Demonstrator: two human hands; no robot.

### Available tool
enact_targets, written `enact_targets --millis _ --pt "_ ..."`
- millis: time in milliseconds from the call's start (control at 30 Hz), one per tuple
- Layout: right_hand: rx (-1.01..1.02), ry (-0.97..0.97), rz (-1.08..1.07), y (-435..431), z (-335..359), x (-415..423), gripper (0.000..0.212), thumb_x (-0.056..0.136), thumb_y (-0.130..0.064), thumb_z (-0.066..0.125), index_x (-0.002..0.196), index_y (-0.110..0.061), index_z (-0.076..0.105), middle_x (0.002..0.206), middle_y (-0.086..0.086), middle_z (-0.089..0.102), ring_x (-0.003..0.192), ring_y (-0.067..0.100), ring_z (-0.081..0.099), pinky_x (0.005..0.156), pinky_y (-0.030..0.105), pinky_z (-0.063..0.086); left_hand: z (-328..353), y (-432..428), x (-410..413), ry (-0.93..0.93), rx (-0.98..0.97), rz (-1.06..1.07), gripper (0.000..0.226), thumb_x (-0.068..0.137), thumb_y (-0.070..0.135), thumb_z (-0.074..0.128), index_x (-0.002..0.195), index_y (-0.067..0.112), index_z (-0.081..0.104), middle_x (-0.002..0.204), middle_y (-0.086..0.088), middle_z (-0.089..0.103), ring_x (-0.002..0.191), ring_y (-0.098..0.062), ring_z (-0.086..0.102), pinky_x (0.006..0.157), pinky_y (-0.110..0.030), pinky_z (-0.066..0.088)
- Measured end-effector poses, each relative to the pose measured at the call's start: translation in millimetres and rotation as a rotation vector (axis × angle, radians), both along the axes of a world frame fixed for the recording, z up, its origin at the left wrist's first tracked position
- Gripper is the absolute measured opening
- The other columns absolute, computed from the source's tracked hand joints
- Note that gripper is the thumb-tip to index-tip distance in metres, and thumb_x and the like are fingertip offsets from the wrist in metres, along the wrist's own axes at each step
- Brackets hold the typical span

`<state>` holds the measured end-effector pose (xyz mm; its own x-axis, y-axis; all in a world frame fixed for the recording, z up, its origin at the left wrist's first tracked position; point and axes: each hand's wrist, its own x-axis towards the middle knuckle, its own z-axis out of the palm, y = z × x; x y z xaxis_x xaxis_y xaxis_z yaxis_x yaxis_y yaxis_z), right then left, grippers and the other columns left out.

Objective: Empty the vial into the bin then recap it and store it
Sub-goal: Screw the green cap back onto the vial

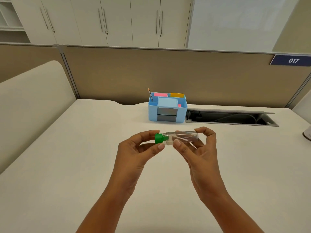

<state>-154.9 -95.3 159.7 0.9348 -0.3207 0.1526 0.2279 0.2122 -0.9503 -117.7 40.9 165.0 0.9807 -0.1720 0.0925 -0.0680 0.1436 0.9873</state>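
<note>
A clear glass vial [182, 137] lies sideways in the air above the white desk [67, 157], its mouth pointing left. My right hand [198, 148] pinches the vial's body between thumb and fingers. A green cap [159, 138] sits at the vial's mouth, tilted a little, and my left hand [139, 150] grips it with thumb and fingertips. I cannot tell whether the cap is screwed on or loose. The vial looks nearly empty. A light blue desk organiser [167, 108] stands behind the hands.
The organiser holds a pencil [150, 94], pink and orange sticky notes and two grey drawers. An open cable tray slot [230, 117] lies to its right. A tan partition wall [168, 74] closes the desk's far edge. A white object [307, 135] peeks in at the right edge.
</note>
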Motion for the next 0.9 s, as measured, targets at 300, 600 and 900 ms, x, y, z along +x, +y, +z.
enact_targets --millis 300,600,900 --pt "-0.097 -0.057 -0.046 -3.0 6.2 0.7 0.045 0.070 0.000 0.067 0.092 -0.032 0.043 0.100 -0.001 0.068 0.085 0.008 0.070 0.065 0.012 0.053 4.1 7.8 5.8 -0.012 -0.018 -0.113 0.035 0.049 0.026 0.067 0.084 0.031 0.070 0.073 0.015 0.076 0.077 -0.007 0.071 0.083 -0.024 0.054" --pt "-0.274 -0.078 -0.014 -2.4 8.7 0.4 0.037 0.068 -0.002 0.071 0.090 -0.027 0.055 0.101 -0.004 0.067 0.090 0.004 0.068 0.069 0.013 0.054 4.8 6.4 10.1 -0.039 0.008 -0.105 0.033 0.049 0.030 0.067 0.081 0.034 0.069 0.072 0.018 0.076 0.079 -0.008 0.071 0.079 -0.022 0.056" --pt "-0.315 -0.126 0.033 -7.4 15.2 -0.5 0.033 0.056 -0.019 0.070 0.084 -0.028 0.057 0.086 -0.015 0.071 0.090 0.007 0.068 0.067 0.013 0.054 10.1 8.7 6.4 -0.079 0.003 -0.106 0.033 0.050 0.026 0.067 0.082 0.032 0.069 0.071 0.017 0.076 0.075 -0.006 0.071 0.075 -0.016 0.056"
